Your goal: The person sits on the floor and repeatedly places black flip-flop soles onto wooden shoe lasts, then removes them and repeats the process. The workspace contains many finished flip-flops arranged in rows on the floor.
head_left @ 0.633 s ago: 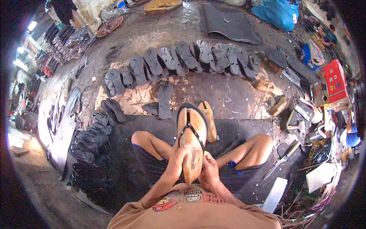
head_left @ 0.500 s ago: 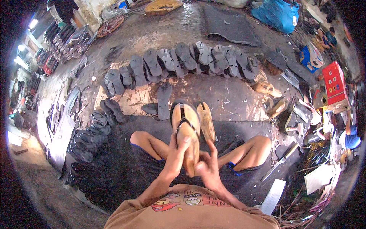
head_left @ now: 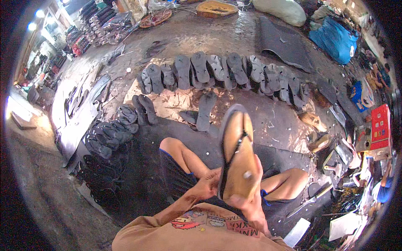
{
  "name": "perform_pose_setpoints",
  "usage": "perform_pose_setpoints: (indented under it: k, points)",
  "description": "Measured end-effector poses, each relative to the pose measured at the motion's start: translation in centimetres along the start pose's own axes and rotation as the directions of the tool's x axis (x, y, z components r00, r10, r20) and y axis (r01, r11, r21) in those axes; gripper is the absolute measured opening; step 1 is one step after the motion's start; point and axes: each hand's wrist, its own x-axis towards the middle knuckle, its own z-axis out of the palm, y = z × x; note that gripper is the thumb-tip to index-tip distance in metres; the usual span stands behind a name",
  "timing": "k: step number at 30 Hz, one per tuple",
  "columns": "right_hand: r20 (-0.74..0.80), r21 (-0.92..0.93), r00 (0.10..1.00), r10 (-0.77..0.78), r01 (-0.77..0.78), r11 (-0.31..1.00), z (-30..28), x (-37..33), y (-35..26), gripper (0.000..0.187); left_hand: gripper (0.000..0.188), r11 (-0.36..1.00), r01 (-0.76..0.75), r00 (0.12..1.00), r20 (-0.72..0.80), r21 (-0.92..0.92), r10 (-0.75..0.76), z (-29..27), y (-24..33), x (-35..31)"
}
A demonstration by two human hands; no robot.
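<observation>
A wooden shoe last [head_left: 239, 171] stands tilted up in front of my chest, toe end away from me. Fitted against it is a black flip-flop [head_left: 227, 125], its dark sole showing along the left edge and its thong strap crossing the last near the toe. My right hand [head_left: 250, 205] wraps round the last's heel end from the right, thumb across the near face. Closed at the left edge of the sole is my left hand [head_left: 208, 184]; its fingertips are partly hidden behind the sandal.
A curved row of dark soles [head_left: 201, 69] stands beyond my legs, with loose soles [head_left: 206, 111] nearer. Black sandals [head_left: 106, 134] are piled at left. At right lie wooden lasts [head_left: 312, 120], a knife [head_left: 310, 200] and a red box [head_left: 380, 129].
The last with the flip-flop has come up closer and moved right. My right hand now grips its heel end; my left moved to the sole's edge. The second narrow last is no longer visible.
</observation>
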Motion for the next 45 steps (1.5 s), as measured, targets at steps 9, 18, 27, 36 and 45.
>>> perform_pose_setpoints:
  k: [9, 18, 27, 36, 45]
  points:
    - [0.150, -0.124, 0.988, -0.042, 0.061, 0.990, -2.1, 3.1, 3.2, 0.124, 0.063, 0.507, 0.073, 0.997, 0.046, -0.859, -0.066, -0.2, 0.3, 5.3]
    - [0.069, -0.201, 0.995, -0.066, 0.078, 0.976, -2.9, 2.9, 4.0, 0.120, 0.075, 0.506, 0.224, 0.845, -0.093, -0.833, -0.526, -1.3, 1.4, 8.7]
    - [-0.357, -0.771, 0.908, -0.220, -0.154, 0.618, -21.6, 13.1, 10.0, 0.079, 0.074, 0.257, 0.255, 0.957, 0.205, -0.932, -0.203, -0.6, 2.1, 8.4]
    - [0.304, -0.717, 0.898, -0.317, 0.435, 0.545, -10.2, 14.9, -1.7, 0.095, 0.075, 0.677, 0.531, 0.824, 0.495, -0.510, -0.273, 4.1, 4.4, 3.1]
    - [0.430, -0.870, 0.888, -0.162, 0.456, 0.190, -2.1, 23.7, 12.4, 0.107, 0.044, 0.971, 0.235, 0.496, -0.855, -0.034, -0.151, -16.1, 3.6, 0.0]
